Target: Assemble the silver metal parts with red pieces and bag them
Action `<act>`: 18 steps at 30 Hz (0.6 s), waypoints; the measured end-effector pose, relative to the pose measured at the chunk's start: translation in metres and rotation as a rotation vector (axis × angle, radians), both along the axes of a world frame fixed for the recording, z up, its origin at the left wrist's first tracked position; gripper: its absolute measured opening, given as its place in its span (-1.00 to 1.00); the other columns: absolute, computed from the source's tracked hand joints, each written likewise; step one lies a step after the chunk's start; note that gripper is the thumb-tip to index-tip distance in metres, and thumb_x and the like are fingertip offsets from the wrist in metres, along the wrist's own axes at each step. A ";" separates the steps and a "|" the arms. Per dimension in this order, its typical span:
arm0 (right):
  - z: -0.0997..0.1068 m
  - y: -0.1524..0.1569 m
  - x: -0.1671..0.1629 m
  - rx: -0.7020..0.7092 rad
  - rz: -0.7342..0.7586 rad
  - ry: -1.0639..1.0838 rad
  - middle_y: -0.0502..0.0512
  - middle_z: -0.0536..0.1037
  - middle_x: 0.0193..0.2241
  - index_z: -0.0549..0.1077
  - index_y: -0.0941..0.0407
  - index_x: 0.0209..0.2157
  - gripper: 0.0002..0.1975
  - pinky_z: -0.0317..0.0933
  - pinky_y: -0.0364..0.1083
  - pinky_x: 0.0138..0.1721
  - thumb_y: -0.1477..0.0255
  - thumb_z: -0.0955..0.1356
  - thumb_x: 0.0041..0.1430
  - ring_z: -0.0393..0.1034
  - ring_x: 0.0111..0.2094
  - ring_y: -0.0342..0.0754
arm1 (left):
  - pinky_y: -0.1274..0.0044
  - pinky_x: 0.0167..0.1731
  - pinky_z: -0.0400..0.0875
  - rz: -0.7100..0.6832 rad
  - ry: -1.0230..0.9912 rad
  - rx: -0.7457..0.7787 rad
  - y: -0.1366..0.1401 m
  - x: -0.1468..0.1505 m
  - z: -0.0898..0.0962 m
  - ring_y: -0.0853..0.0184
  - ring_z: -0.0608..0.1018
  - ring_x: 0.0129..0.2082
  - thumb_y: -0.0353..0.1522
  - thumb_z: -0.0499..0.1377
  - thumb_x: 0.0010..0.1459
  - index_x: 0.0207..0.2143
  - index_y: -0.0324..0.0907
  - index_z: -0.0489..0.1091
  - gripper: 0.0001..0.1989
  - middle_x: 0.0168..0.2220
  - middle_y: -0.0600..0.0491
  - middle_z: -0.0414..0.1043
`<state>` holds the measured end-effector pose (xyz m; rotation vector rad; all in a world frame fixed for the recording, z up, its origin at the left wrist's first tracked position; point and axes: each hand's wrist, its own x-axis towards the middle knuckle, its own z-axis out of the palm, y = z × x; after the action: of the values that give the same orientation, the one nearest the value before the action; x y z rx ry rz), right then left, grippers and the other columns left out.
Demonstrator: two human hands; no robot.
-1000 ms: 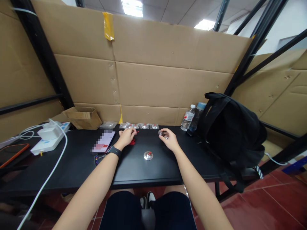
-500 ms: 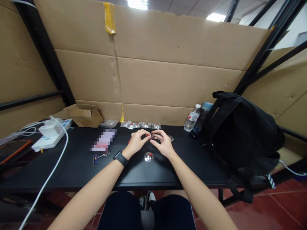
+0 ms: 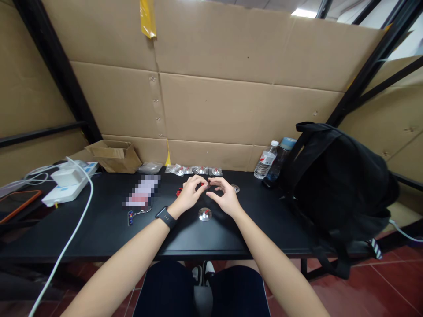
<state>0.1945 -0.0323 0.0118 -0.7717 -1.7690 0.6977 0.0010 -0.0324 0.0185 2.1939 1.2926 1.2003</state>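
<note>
My left hand (image 3: 192, 190) and my right hand (image 3: 224, 195) meet above the black table. Between their fingertips is a small, thin, shiny disc-like piece (image 3: 207, 186), turned nearly edge-on. My left thumb and fingers pinch it; the right thumb and forefinger close on its edge, the other right fingers curled loosely. Its details are too small to make out. A round silver metal disc with a red mark (image 3: 205, 214) lies on the table just below the hands. Small red pieces (image 3: 179, 192) lie partly hidden behind my left hand. A metal ring (image 3: 235, 188) rests beyond my right hand.
Several bagged metal discs (image 3: 202, 170) line the back of the table (image 3: 264, 220). At left are a cardboard box (image 3: 115, 158), a power strip (image 3: 71, 189), a cable and a keychain (image 3: 131, 217). A water bottle (image 3: 265, 163) and black backpack (image 3: 340, 189) stand at right.
The small piece has turned from showing its dark face to nearly edge-on. My right fingers have opened slightly around it. The view has tipped down a little.
</note>
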 end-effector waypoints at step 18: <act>-0.002 0.000 0.000 -0.061 0.044 0.030 0.16 0.58 0.07 0.46 0.02 -0.06 -0.57 0.41 -0.01 -0.06 0.32 0.55 0.03 0.56 -0.02 0.07 | 0.34 0.01 0.30 -0.002 0.016 0.037 0.004 0.000 -0.004 0.17 0.45 -0.03 -0.25 0.12 0.34 -0.26 -0.08 0.49 -0.81 -0.12 0.02 0.51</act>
<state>0.1946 -0.0318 0.0100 -0.7618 -1.7484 0.7917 0.0015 -0.0288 0.0140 2.2344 1.2844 1.2184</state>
